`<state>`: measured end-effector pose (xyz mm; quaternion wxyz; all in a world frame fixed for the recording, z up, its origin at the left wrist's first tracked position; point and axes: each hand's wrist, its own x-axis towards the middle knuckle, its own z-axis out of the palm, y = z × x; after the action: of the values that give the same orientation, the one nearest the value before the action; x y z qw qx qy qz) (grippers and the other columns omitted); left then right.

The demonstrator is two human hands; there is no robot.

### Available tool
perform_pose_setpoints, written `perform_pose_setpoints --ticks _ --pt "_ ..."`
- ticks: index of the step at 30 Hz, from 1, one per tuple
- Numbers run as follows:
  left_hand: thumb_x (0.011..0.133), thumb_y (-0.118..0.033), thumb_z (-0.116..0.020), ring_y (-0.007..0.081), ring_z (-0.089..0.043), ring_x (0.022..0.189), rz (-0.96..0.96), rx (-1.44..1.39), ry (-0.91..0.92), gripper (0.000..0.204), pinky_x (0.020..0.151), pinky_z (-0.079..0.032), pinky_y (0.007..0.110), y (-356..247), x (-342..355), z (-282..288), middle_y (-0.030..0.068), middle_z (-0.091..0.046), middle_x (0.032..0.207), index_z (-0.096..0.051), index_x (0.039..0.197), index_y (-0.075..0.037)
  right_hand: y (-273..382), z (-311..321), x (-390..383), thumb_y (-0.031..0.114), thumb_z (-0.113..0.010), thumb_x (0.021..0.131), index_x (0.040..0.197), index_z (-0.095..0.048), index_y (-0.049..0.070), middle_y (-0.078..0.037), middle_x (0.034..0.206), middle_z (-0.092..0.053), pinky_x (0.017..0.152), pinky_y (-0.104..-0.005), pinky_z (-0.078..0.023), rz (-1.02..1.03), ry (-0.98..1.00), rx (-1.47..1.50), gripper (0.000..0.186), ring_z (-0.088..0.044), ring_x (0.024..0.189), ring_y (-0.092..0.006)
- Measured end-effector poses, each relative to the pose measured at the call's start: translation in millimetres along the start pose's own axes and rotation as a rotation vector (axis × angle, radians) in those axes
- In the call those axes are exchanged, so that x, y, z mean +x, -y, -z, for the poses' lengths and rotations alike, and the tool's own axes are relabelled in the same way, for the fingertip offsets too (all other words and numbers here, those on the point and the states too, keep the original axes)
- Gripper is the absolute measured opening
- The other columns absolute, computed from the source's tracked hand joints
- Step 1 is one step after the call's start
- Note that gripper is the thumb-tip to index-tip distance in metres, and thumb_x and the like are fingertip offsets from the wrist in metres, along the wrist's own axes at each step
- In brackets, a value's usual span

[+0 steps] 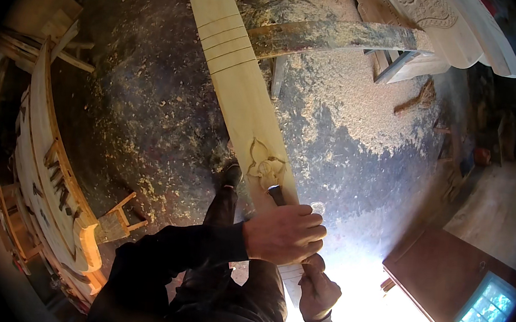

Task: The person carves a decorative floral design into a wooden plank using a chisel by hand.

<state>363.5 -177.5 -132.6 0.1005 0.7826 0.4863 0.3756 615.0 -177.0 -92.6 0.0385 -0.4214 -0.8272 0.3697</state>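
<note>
A long pale wooden board runs from the far edge down to my lap, with a half-carved flower on its face. Just on the near side of that flower rests the dark metal blade of a carving chisel. My left hand is wrapped round the chisel's shaft, close above the board. Behind it, my right hand grips the rounded end of the tool's handle. Fingers of both hands are closed; the chisel's middle is hidden under my left hand. Several straight grooves cross the board farther up.
A curved support beam meets the board from the right. Carved furniture panels stand at the far right. On the left is a curved wooden workpiece bearing several tools, beside a small stool. Shavings and sawdust cover the floor.
</note>
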Motion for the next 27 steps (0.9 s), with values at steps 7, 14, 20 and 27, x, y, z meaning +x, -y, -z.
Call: perform_pose_setpoints --ticks 7,14,20,27 --pt "0.07 -0.026 -0.076 0.0183 -0.053 0.085 -0.021 -0.012 0.009 0.022 0.071 -0.046 0.033 0 -1 -3 0.0004 -0.049 0.086 -0.062 0.076 -0.01 6 -3 -3 -0.008 -0.064 0.084 0.115 -0.079 -0.003 -0.012 0.065 -0.068 0.057 -0.0356 -0.054 -0.02 -0.046 0.071 0.035 -0.071 0.057 -0.0256" --pt "0.071 -0.025 -0.075 0.018 -0.053 0.086 -0.055 -0.01 0.027 0.018 0.072 -0.046 0.033 1 1 1 -0.0001 -0.049 0.085 -0.063 0.074 -0.012 -7 -9 -13 -0.01 -0.063 0.083 0.122 -0.078 -0.003 -0.012 0.065 -0.068 0.057 -0.0334 -0.053 -0.022 -0.058 0.124 0.042 -0.07 0.056 -0.023" --pt "0.073 -0.025 -0.074 0.0185 -0.055 0.089 -0.041 0.014 0.083 0.017 0.075 -0.047 0.032 -1 2 2 0.0 -0.051 0.086 -0.065 0.075 -0.012 -1 -5 -9 -0.011 -0.063 0.083 0.125 -0.076 -0.005 -0.012 0.066 -0.069 0.057 -0.0321 -0.053 -0.056 -0.057 0.174 0.044 -0.07 0.057 -0.0214" --pt "0.073 -0.023 -0.076 0.0226 -0.061 0.1 0.048 0.007 0.086 0.018 0.098 -0.052 0.039 -3 9 3 0.0031 -0.058 0.092 -0.066 0.078 -0.008 0 2 1 -0.008 -0.067 0.081 0.116 -0.078 -0.003 -0.014 0.069 -0.071 0.058 -0.0368 -0.055 -0.019 -0.037 0.027 0.037 -0.071 0.057 -0.0283"
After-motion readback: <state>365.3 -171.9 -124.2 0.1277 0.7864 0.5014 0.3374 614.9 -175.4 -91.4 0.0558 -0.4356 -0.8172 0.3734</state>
